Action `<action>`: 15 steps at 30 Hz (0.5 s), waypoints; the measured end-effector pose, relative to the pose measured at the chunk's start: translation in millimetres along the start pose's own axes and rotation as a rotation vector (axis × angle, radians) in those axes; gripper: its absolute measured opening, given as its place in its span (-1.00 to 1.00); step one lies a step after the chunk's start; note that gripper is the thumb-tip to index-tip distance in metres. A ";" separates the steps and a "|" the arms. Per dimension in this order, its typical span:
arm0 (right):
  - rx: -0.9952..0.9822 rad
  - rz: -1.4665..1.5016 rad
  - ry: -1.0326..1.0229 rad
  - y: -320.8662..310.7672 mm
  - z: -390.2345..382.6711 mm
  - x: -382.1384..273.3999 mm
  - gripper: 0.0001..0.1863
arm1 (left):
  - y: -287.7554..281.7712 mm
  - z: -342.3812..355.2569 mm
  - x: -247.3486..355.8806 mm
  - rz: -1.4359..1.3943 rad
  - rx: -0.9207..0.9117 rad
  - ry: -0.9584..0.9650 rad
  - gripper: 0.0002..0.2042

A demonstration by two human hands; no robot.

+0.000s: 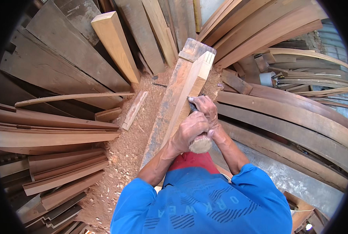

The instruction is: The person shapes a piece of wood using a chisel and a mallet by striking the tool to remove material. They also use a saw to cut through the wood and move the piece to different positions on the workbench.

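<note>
A chisel (201, 144) with a thick round wooden handle is in both my hands, its butt end toward me. My left hand (190, 128) wraps round the handle. Farther forward, my right hand (206, 107) closes round the dark metal part, whose tip is at a squared timber (197, 79). The pale timber lies lengthwise away from me, with notched cuts at its far end. Beneath it is a worn, scuffed plank (160, 115). My fingers partly hide the blade and its contact with the wood.
Wood shavings (126, 158) cover the floor at left, with a loose offcut (135, 110) on them. Boards (64, 62) lean at the far left, near an upright light beam (115, 45). Curved planks (287, 117) are stacked at right, by a white container (267, 78).
</note>
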State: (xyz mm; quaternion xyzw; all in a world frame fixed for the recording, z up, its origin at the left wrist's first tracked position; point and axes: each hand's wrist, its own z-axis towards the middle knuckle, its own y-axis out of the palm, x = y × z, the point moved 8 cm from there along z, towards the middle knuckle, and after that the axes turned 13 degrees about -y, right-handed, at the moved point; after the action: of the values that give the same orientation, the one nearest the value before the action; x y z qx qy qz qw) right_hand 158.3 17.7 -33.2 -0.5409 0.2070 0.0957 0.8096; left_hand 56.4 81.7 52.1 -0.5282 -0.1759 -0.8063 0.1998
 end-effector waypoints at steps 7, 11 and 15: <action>0.307 -0.168 0.057 -57.1 7.7 -6.8 -0.62 | 35.3 -19.1 39.5 0.149 -0.153 0.271 -0.73; 0.364 -0.078 0.091 -61.0 -2.9 -11.0 -0.59 | 39.1 -33.1 43.5 0.116 -0.119 0.264 -0.76; 0.262 -0.134 0.014 -50.9 -6.8 -9.0 -0.57 | 40.0 -31.5 33.8 0.131 -0.179 0.234 -0.70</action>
State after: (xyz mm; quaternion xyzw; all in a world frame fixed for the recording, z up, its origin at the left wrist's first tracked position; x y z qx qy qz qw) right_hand 168.0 -8.0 11.1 -0.4441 0.1870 0.0099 0.8762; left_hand 39.9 27.1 74.2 -0.4567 -0.0440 -0.8600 0.2234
